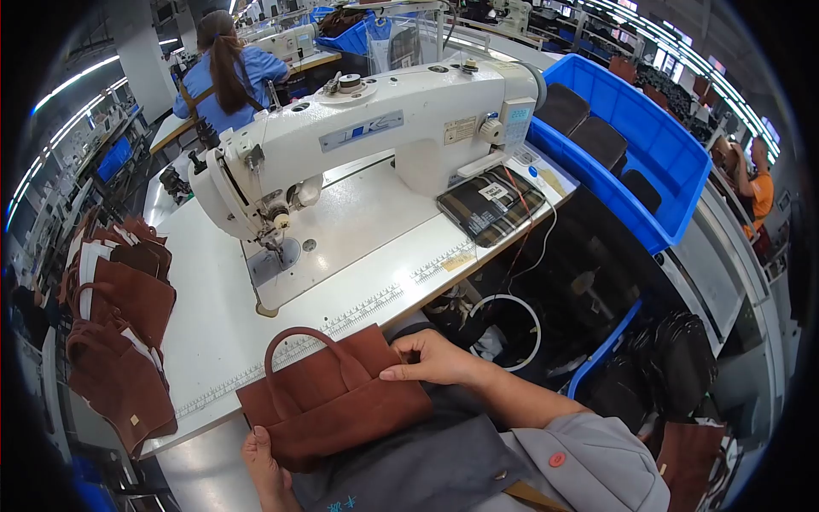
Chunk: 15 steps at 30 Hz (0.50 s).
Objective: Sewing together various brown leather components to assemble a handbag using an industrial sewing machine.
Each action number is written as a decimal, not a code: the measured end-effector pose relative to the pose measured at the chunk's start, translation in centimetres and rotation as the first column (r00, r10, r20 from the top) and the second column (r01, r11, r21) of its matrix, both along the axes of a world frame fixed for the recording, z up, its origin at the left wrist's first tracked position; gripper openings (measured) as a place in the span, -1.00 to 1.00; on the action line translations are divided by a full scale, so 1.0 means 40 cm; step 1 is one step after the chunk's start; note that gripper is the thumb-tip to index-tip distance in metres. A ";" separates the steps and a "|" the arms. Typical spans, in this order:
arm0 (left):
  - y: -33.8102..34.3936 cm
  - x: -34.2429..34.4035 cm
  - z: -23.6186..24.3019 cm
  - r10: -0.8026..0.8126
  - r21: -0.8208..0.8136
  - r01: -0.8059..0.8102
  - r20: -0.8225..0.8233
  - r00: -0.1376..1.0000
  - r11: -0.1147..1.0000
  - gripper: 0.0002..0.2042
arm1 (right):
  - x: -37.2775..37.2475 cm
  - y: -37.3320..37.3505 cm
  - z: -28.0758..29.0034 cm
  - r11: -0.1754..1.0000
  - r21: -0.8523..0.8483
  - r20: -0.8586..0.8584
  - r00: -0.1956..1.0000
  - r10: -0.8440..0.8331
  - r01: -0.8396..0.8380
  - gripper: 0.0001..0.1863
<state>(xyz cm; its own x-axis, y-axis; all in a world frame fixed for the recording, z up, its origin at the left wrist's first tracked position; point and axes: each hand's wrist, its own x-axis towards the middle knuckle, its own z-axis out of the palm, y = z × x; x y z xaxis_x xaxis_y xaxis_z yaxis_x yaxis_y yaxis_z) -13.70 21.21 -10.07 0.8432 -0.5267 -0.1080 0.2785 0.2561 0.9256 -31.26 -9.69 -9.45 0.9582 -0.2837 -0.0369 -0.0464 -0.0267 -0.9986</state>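
A brown leather handbag piece [350, 418] with one arched handle lies tilted over my lap and the table's front edge. My left hand [266, 456] grips its lower left corner, thumb on the front face. At its upper right edge my right hand [426, 358] pinches the leather between thumb and fingers. Beyond the bag stands a white sewing machine [367, 119]. Its needle and presser foot [277, 247] are over the metal plate, with no leather under them. A ruler scale [367, 299] runs along the table's front.
Brown leather bag pieces [128, 341] are stacked at the table's left edge. A blue bin [674, 145] with dark pieces stands at the right. A plaid-patterned flat item [490, 205] lies by the machine's base. A person in blue [226, 77] sits ahead; another in orange [758, 188] is far right.
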 end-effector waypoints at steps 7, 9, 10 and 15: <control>0.021 0.015 -0.022 -0.053 0.017 0.053 0.062 0.997 0.998 -0.61 | -0.021 0.021 -0.038 0.988 0.150 0.022 1.000 -0.019 0.016 -0.56; 0.015 0.010 -0.011 -0.034 0.037 0.031 0.089 0.995 0.999 -0.67 | -0.026 0.016 -0.049 0.989 0.147 -0.001 1.000 -0.024 0.024 -0.57; 0.014 0.009 -0.004 -0.015 0.056 0.008 0.116 0.993 0.998 -0.69 | -0.029 0.016 -0.044 0.989 0.146 0.019 0.999 -0.026 0.023 -0.56; 0.053 0.018 0.060 -0.018 -0.026 0.023 0.209 0.978 0.999 -0.68 | -0.050 0.012 0.096 0.999 -0.041 0.252 0.967 -0.016 0.027 -0.54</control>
<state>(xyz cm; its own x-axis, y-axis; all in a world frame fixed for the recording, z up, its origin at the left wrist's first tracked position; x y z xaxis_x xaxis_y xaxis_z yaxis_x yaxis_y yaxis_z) -12.97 23.32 -7.66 0.8345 -0.5444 0.0847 0.0850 0.2792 0.9565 -33.26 -9.21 -5.59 0.9286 -0.3003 0.2178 0.2055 -0.0725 -0.9760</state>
